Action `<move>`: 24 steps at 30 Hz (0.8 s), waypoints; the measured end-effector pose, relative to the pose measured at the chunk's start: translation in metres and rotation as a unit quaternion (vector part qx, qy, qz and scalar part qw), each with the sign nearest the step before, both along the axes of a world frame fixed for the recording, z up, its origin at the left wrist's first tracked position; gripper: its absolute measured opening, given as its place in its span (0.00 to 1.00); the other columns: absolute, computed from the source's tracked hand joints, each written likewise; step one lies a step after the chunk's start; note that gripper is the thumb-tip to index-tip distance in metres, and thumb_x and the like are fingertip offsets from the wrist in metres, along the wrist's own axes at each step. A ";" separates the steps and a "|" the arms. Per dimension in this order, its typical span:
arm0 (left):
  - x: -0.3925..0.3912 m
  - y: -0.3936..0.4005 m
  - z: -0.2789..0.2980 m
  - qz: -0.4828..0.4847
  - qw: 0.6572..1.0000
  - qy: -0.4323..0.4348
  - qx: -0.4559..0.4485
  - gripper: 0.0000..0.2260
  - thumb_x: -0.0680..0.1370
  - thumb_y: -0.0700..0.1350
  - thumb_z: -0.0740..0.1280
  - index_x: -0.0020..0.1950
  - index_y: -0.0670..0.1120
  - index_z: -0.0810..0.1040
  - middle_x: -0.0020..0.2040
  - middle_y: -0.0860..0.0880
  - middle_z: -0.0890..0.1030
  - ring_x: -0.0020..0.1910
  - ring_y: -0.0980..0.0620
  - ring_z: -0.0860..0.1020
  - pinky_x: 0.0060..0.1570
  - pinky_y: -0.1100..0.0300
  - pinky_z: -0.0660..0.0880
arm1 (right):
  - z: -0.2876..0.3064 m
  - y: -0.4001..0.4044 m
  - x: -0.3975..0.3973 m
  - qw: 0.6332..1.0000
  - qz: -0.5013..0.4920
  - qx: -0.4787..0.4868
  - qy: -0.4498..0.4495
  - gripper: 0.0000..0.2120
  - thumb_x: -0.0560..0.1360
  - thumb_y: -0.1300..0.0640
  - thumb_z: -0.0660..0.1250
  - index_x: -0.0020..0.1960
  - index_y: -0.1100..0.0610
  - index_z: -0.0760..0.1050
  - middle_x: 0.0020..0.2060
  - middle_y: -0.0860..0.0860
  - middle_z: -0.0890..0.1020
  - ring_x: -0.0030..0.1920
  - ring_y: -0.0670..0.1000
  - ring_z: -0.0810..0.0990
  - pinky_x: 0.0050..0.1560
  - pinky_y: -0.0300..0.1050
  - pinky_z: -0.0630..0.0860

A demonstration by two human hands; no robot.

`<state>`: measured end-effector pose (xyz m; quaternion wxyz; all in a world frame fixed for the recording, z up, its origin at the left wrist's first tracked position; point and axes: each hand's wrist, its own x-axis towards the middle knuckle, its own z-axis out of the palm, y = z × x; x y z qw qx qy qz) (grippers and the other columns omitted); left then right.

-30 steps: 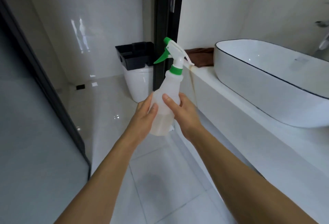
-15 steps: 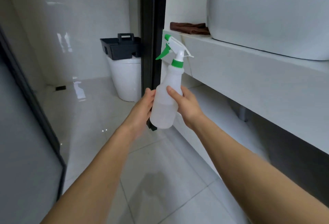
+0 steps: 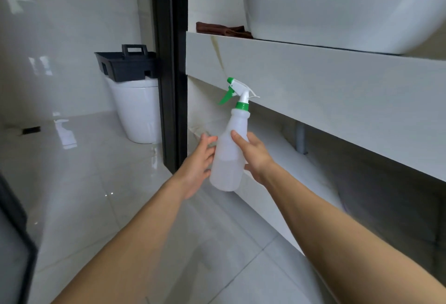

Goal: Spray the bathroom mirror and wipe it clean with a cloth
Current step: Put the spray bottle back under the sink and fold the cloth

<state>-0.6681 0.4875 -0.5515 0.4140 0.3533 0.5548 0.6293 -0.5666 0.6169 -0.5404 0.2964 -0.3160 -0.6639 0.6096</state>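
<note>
A translucent white spray bottle (image 3: 228,159) with a green trigger and collar is upright in front of the vanity, below the counter's edge. My right hand (image 3: 254,156) grips its body from the right, thumb across the front. My left hand (image 3: 198,165) is beside the bottle's left side with its fingers straight; its fingertips are at or just off the plastic. A folded brown cloth (image 3: 222,29) lies on the counter, left of the basin. The mirror is out of view.
A white basin (image 3: 337,7) sits on the pale counter (image 3: 313,81), which has a lower shelf (image 3: 277,156) and a drain pipe (image 3: 300,139) beneath. A black door frame (image 3: 171,62) stands left of it. Beyond is a black caddy (image 3: 125,64) on a white toilet (image 3: 138,113). The floor is glossy tile.
My view has dropped below counter height. The bottle now sits lower against the vanity. My left hand has loosened from the bottle and its fingers have straightened.
</note>
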 end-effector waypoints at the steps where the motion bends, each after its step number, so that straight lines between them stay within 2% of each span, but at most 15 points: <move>1: 0.001 0.004 -0.003 -0.007 1.000 -0.004 -0.003 0.29 0.82 0.66 0.45 0.79 0.55 0.61 0.75 0.53 0.71 0.73 0.55 0.69 0.76 0.44 0.59 | -0.002 0.002 0.003 1.000 -0.002 -0.003 -0.003 0.20 0.78 0.40 0.67 0.65 0.48 0.74 0.58 0.50 0.83 0.57 0.52 0.82 0.58 0.54 0.79; 7: 0.003 0.013 -0.022 -0.032 0.999 -0.023 -0.021 0.29 0.81 0.68 0.44 0.79 0.57 0.61 0.75 0.55 0.71 0.74 0.56 0.68 0.77 0.43 0.58 | -0.017 0.008 0.009 0.999 -0.012 -0.028 -0.044 0.22 0.78 0.38 0.65 0.68 0.48 0.71 0.59 0.51 0.81 0.57 0.53 0.81 0.60 0.57 0.79; 11: 0.003 0.012 -0.033 -0.049 0.997 -0.033 -0.048 0.31 0.81 0.68 0.42 0.79 0.57 0.61 0.71 0.56 0.73 0.74 0.56 0.68 0.77 0.45 0.59 | -0.031 0.009 0.010 0.994 -0.008 -0.065 -0.083 0.22 0.80 0.38 0.61 0.68 0.48 0.68 0.60 0.51 0.79 0.56 0.54 0.80 0.62 0.59 0.77; 14: 0.004 0.014 -0.041 -0.065 0.994 -0.041 -0.080 0.33 0.80 0.69 0.42 0.80 0.55 0.61 0.75 0.54 0.69 0.76 0.53 0.66 0.77 0.44 0.58 | -0.045 0.010 0.012 0.989 -0.013 -0.105 -0.103 0.23 0.81 0.37 0.59 0.69 0.49 0.67 0.60 0.52 0.79 0.57 0.55 0.79 0.63 0.60 0.76; 19: 0.000 0.027 -0.043 -0.088 0.990 -0.035 -0.106 0.35 0.79 0.71 0.41 0.79 0.55 0.63 0.75 0.53 0.69 0.75 0.53 0.67 0.77 0.46 0.60 | -0.050 0.019 0.022 0.978 -0.030 -0.201 -0.057 0.17 0.84 0.43 0.55 0.65 0.52 0.70 0.52 0.54 0.80 0.57 0.58 0.79 0.64 0.61 0.75; 24: -0.005 0.053 -0.035 -0.121 0.983 -0.079 -0.110 0.41 0.76 0.75 0.39 0.79 0.52 0.65 0.76 0.52 0.69 0.75 0.52 0.68 0.77 0.45 0.58 | -0.048 0.039 0.039 0.974 -0.052 -0.219 -0.022 0.19 0.85 0.46 0.54 0.68 0.56 0.71 0.57 0.58 0.79 0.58 0.60 0.80 0.60 0.60 0.77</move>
